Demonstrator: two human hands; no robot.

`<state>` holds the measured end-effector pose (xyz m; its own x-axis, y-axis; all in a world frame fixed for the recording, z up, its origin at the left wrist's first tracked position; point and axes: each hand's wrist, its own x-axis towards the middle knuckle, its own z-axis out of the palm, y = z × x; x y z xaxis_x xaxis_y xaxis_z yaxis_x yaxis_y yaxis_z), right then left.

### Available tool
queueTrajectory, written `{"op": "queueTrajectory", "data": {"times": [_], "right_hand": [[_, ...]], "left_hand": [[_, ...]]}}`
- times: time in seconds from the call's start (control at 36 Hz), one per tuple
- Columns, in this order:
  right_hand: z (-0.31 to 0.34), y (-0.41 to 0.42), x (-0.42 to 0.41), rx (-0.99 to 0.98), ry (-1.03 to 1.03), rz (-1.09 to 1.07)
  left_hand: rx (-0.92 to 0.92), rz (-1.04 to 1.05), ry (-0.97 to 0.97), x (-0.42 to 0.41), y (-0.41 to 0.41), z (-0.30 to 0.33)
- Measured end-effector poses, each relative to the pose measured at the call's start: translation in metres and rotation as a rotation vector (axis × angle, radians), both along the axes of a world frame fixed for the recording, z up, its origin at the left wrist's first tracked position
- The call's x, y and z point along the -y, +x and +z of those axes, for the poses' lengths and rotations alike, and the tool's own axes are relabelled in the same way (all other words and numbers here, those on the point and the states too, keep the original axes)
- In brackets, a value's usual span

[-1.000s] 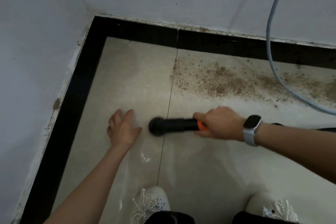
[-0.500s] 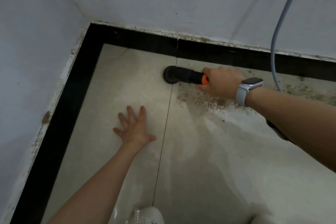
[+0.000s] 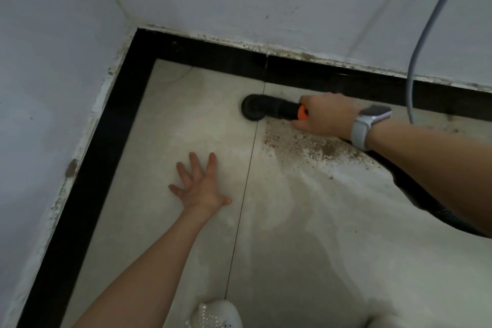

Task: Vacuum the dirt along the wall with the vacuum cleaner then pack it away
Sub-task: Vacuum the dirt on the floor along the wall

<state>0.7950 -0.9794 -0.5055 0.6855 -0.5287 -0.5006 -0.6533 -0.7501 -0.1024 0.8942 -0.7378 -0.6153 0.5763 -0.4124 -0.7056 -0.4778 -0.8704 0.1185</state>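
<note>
Nozzle (image 3: 269,109) lies flat along the back wall (image 3: 266,2), round head pointing left. My right hand (image 3: 327,117) grips it beside the dirt (image 3: 306,144); left hand (image 3: 199,186) spread flat on the floor (image 3: 319,247).

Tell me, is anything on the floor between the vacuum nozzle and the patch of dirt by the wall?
Nothing visible. The nozzle, held by the right hand, sits just left of the dirt on bare tile.

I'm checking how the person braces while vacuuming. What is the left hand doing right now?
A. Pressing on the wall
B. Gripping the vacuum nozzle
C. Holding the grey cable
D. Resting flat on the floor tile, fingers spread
D: the left hand lies flat on the floor tile, fingers spread, holding nothing.
</note>
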Motion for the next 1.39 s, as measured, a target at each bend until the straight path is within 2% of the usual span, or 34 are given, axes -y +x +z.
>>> {"op": "queueTrajectory", "data": {"times": [0.17,0.33,0.53,0.75,0.89,0.97,1.14,1.25,1.39], "right_hand": [[0.005,-0.029,-0.047,-0.057,-0.010,0.219],[0.004,-0.060,-0.068,-0.082,-0.045,0.332],[0.007,-0.084,-0.045,-0.092,-0.102,0.227],[0.009,-0.076,-0.021,-0.047,-0.147,0.104],[0.008,-0.088,-0.050,-0.083,-0.018,0.210],[0.005,-0.107,-0.071,-0.107,-0.019,0.328],[0.007,-0.138,-0.059,-0.155,-0.078,0.317],[0.011,-0.159,-0.043,-0.192,-0.125,0.290],[0.012,-0.186,-0.021,-0.213,-0.142,0.211]], "left_hand": [[0.020,-0.016,0.019,0.000,0.001,-0.001],[0.034,-0.032,0.028,-0.001,0.001,-0.002],[0.064,-0.018,-0.009,-0.004,-0.004,0.001],[0.100,0.005,-0.033,-0.005,-0.014,0.001],[0.096,0.009,-0.057,-0.008,-0.017,0.002],[0.095,0.013,-0.069,-0.009,-0.017,0.001],[0.113,0.031,-0.078,-0.006,-0.022,0.005],[0.115,0.060,-0.160,0.002,-0.031,0.011],[0.078,-0.071,-0.397,0.026,-0.049,0.029]]}}
